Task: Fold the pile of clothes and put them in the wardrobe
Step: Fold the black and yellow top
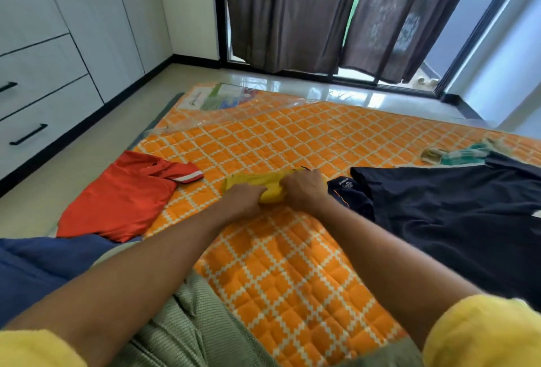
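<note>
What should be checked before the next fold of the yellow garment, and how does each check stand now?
1. The left hand and right hand grip the yellow garment: ok.
2. Garment lies on the orange mattress: ok.
3. Folded edges aligned: cannot tell, hands cover them.
4. Space from the red shirt: ok, it lies apart, leftward.
5. Space from the dark clothes: cannot tell, right hand hides the gap.
6. The wardrobe drawers open: not ok, shut.

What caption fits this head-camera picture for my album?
Left hand and right hand grip a yellow garment on an orange mat, between a red shirt and dark clothes.
</note>
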